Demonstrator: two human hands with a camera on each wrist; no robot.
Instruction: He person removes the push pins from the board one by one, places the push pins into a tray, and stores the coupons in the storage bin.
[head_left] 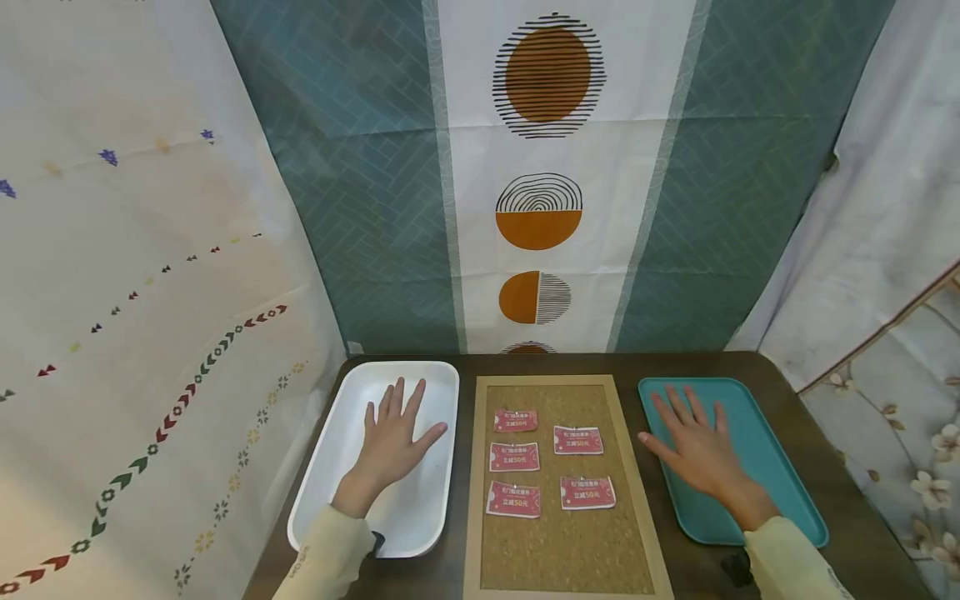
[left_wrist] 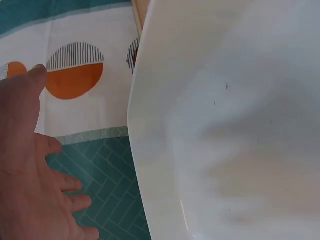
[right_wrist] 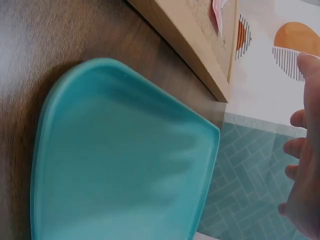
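Observation:
My left hand (head_left: 392,446) is held over the white tray (head_left: 307,508), fingers spread and nothing in it. In the left wrist view, that hand (left_wrist: 30,165) hovers apart from the tray, whose inside (left_wrist: 235,120) bears a soft shadow. Over the teal tray (head_left: 787,500) my right hand (head_left: 701,454) is spread likewise, holding nothing. The right wrist view has this hand (right_wrist: 307,155) at the right edge, apart from the teal tray (right_wrist: 120,150). Between the trays lies a wood-framed cork board (head_left: 562,550) with several pink paper coupons (head_left: 513,457) on it, in two columns.
Everything stands on a dark brown wooden table (head_left: 465,371). A teal and white curtain (head_left: 480,167) hangs behind its far edge. Patterned white cloths hang at the left (head_left: 150,292) and at the right (head_left: 900,375).

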